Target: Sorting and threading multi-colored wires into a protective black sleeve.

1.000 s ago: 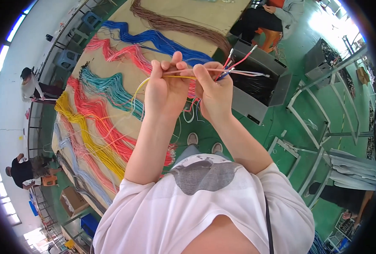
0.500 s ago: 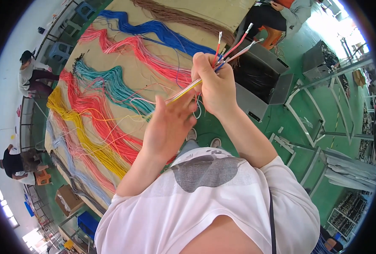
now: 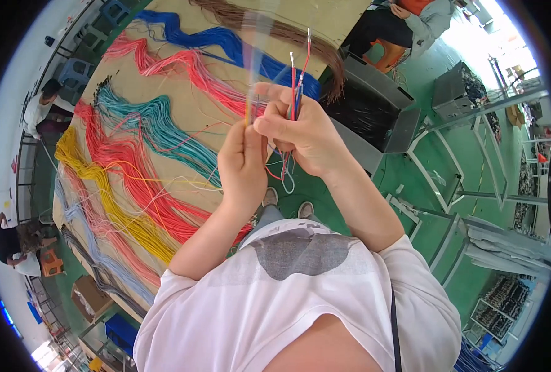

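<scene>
Both my hands are raised close together over the table's near right edge. My left hand (image 3: 244, 158) is closed, thumb against fingers, on a yellow wire (image 3: 248, 115) and pale wires beside it; their upper part is smeared by motion. Touching or nearly touching it, my right hand (image 3: 312, 133) grips a small bunch of red wires (image 3: 293, 93) and a blue wire (image 3: 299, 93). Metal tips top the red wires, which stand up out of the fist. Under that hand hangs a pale wire loop (image 3: 289, 186). How the wires run inside the fingers is hidden.
On the tan table (image 3: 331, 15) lie long wire bundles: brown (image 3: 269, 25), blue (image 3: 226, 43), teal (image 3: 154, 118), coral red (image 3: 133, 167) and yellow (image 3: 102, 192). A grey black-lined bin (image 3: 362, 121) and metal frames (image 3: 461, 161) stand rightward. Other people sit at the far right and left.
My left hand has gone from loosely open fingers to a pinch on the yellow and pale wires. These wires now point upward rather than slanting across. The red wires stand more upright.
</scene>
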A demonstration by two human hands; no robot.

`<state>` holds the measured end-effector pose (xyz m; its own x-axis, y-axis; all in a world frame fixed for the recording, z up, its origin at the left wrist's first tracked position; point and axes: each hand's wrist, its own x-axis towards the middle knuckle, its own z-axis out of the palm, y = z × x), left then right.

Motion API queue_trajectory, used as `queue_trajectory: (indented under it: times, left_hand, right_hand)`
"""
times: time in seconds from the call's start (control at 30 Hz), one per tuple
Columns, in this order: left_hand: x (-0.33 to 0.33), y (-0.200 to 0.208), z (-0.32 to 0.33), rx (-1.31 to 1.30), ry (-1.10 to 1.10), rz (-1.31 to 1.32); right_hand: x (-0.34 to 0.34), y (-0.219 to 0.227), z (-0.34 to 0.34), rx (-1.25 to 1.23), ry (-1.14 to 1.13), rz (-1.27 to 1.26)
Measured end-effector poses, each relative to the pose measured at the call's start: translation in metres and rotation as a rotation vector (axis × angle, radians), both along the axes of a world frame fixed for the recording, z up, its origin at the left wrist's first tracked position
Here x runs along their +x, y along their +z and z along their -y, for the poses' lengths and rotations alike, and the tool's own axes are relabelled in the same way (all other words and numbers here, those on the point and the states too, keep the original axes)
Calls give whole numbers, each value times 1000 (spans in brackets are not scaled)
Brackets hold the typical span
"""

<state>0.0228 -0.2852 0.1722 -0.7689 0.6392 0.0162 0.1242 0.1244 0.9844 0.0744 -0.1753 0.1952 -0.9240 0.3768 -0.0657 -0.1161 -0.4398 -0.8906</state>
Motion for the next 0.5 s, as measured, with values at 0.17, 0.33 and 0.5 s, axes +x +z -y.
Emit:
queue_trajectory:
  times: [0.17, 0.33, 0.5]
  left_hand:
    - [-8, -17, 0, 312, 40, 79]
    - [-4, -16, 9, 229, -10, 119]
    - [-21, -9, 6, 116, -368, 381]
  right_hand:
    - [-15, 0, 11, -216, -8, -63]
    - [-30, -12, 13, -247, -141, -113]
    - [-32, -24, 5, 292, -235, 72]
